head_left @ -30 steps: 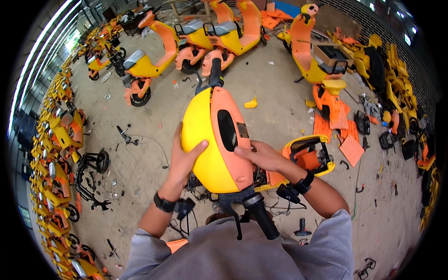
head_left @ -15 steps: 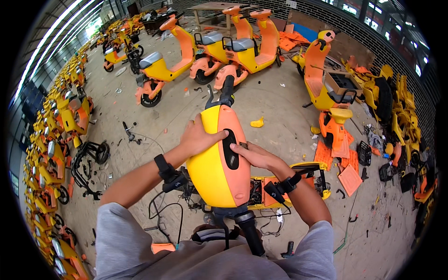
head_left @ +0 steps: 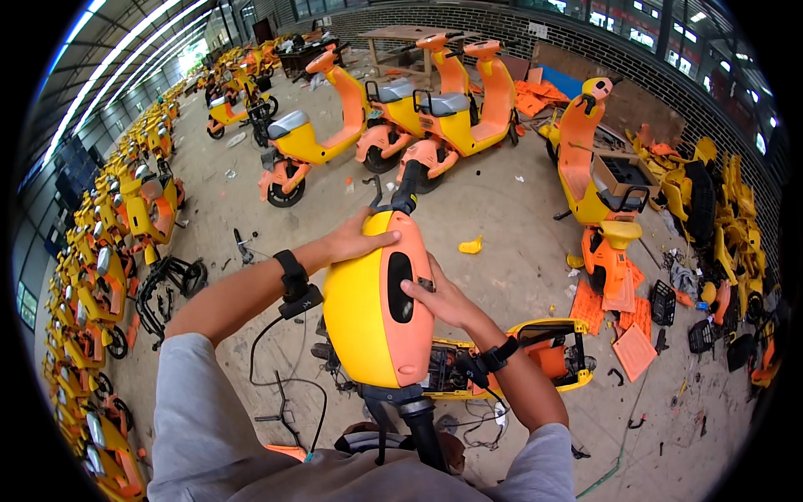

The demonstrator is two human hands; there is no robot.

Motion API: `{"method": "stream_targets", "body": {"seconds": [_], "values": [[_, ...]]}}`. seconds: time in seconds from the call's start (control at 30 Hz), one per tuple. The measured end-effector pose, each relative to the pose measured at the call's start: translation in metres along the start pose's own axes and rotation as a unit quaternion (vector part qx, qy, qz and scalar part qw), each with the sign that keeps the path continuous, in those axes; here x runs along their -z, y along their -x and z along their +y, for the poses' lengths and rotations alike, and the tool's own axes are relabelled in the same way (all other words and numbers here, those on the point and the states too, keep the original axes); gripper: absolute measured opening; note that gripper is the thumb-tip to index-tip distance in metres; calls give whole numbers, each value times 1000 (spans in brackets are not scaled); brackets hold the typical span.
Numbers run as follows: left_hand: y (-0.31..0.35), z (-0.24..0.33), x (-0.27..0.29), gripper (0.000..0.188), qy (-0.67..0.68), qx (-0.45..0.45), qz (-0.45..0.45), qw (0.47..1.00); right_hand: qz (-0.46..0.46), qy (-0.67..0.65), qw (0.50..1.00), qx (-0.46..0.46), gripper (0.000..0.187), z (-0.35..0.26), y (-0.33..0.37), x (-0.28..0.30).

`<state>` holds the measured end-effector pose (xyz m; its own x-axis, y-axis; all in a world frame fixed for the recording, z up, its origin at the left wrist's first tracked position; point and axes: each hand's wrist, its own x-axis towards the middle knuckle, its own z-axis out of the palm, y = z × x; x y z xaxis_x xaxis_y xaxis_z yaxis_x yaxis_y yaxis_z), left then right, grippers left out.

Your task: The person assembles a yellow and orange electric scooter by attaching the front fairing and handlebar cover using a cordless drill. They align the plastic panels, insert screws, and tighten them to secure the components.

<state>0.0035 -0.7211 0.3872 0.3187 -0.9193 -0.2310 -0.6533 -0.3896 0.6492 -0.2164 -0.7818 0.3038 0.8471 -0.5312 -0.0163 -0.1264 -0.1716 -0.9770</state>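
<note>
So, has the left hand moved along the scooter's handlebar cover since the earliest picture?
Yes, toward the far handlebar grip: against the black oval panel, the left hand has gone from beside that panel to beyond its far end.

L hand (head_left: 355, 240): clasping far L of cover (head_left: 360, 309), thumb pointing R.
R hand (head_left: 447, 301): clasping cover's R edge, thumb on blk panel (head_left: 398, 309).
Cover: yellow L, orange R; far grip (head_left: 408, 186) & near grip (head_left: 427, 435) blk, at its ends.
Floor (head_left: 510, 276): yellow scrap (head_left: 471, 245) R of cover, blk frame (head_left: 164, 274) L.
Shell (head_left: 575, 382): yellow/orange, open, near R.
Scooters (head_left: 309, 144): parked far side + long row L.
</note>
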Motion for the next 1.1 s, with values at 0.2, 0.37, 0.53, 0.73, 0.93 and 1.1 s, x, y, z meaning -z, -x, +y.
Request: {"method": "stream_targets", "body": {"seconds": [0.2,0.37,0.53,0.73,0.93,1.1], "values": [[-5,-13,0,104,-63,-38,-7,997,-61,-50,996,31,88,-11,2,2],[-7,-10,-2,98,-87,-36,11,996,-30,-51,993,98,75,12,-10,-1],[22,-42,18,77,267,-18,-91,959,-7,-139,989,-52,74,14,3,-4],[82,-88,-4,72,392,13,-40,919,27,-239,968,-72,58,26,6,-6],[161,-137,-52,58,537,12,3,844,113,-330,918,-190,56,42,39,-9],[250,-205,-75,45,528,119,134,830,173,-349,894,-219,43,81,71,-25]]}}
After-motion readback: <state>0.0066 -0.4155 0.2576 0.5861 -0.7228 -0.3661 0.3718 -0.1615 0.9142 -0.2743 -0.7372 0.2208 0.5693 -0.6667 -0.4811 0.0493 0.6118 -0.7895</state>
